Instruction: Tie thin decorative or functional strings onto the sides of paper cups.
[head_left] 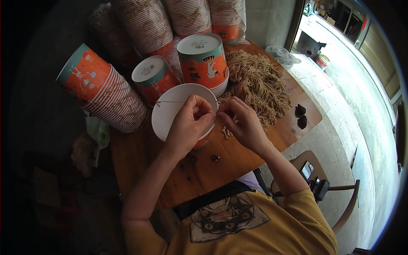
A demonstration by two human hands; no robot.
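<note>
A paper bucket point(165, 118) with a white inside stands in front of me, tilted so that its mouth faces up and toward me. A thin cord point(172, 102) runs across its mouth from a knotted end at the left of the rim. My left hand point(191, 123) is closed over the bucket's right side, thumb and fingertips pinched together at the cord. Just right of it, my right hand point(243, 123) is closed in a pinch at the rim, on the cord's other end. The fingertips partly hide the cord there.
Behind the right hand lies a heap of tan cords point(257, 80) on the wooden table point(178, 185). Upturned buckets point(202, 59) stand at the back; a leaning nested stack point(106, 91) is at the left. Two dark lumps point(301, 117) lie near the right edge. A chair point(312, 163) holds a phone.
</note>
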